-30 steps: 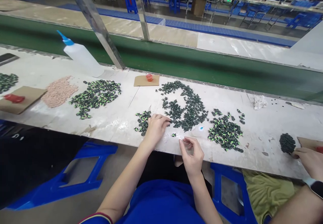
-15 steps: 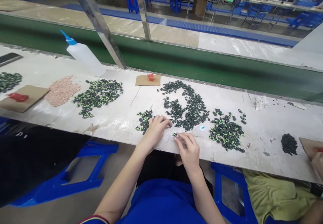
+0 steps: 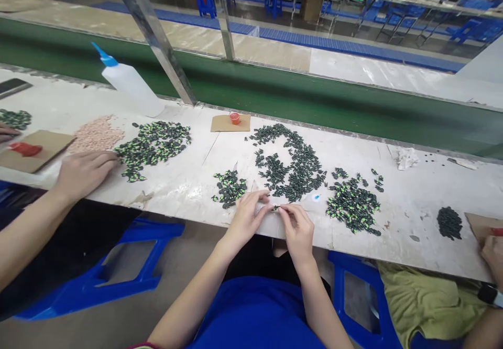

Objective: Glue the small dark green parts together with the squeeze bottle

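A small dark piece with green marks [image 3: 275, 208] is pinched between the fingertips of my right hand [image 3: 299, 229], above the front edge of the white table. My left hand [image 3: 247, 217] meets it from the left, thumb and fingers close around the same piece; anything else there is too small to tell. Beyond my hands spreads a heap of plain dark green pieces [image 3: 304, 168]. Small black-and-green pieces [image 3: 230, 187] lie left of my left hand, and a larger pile of them [image 3: 352, 205] sits to the right.
A co-worker's hand [image 3: 84, 173] rests by another black-and-green pile [image 3: 155, 144]; another person's hand [image 3: 493, 254] is at the right edge. A white bottle [image 3: 133, 88] leans near a metal post [image 3: 157, 40]. A red cup [image 3: 234, 118] stands on cardboard [image 3: 220, 123].
My left hand has moved down and right to meet the piece at my right fingertips. A co-worker's hand has come in at the left beside the piles.
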The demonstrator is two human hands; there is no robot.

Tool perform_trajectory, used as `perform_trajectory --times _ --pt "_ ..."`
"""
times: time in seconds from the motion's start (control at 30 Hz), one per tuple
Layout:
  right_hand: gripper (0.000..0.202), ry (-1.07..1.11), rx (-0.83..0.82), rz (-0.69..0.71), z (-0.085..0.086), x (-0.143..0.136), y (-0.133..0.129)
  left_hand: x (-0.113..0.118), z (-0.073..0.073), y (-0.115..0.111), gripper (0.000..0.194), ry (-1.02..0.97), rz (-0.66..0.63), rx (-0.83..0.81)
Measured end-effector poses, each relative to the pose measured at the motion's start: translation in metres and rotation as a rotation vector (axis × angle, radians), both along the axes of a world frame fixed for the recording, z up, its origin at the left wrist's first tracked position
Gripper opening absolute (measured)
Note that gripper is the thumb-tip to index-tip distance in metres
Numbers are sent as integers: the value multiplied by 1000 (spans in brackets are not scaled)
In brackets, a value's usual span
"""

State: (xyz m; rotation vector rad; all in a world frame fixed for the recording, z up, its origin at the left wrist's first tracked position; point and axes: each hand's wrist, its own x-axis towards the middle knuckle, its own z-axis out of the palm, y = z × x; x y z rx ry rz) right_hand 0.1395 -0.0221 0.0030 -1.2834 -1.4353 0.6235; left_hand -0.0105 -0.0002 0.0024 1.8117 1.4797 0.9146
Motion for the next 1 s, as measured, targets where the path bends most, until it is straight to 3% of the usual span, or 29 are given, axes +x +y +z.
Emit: perform_trajectory --times 0.17,0.5,0.73,1.0 --pt "16 92 -174 -61 -7 1 -6 3 -10 -3 11 228 2 102" --pt "20 401 -351 13 -4 -3 -6 3 -5 -5 13 6 -47 57" --pt "17 411 -340 30 -1 -3 -8 4 10 -10 15 -48 -81 49" --pt "10 303 -137 16 1 0 -9 7 23 -14 12 -353 -41 -97"
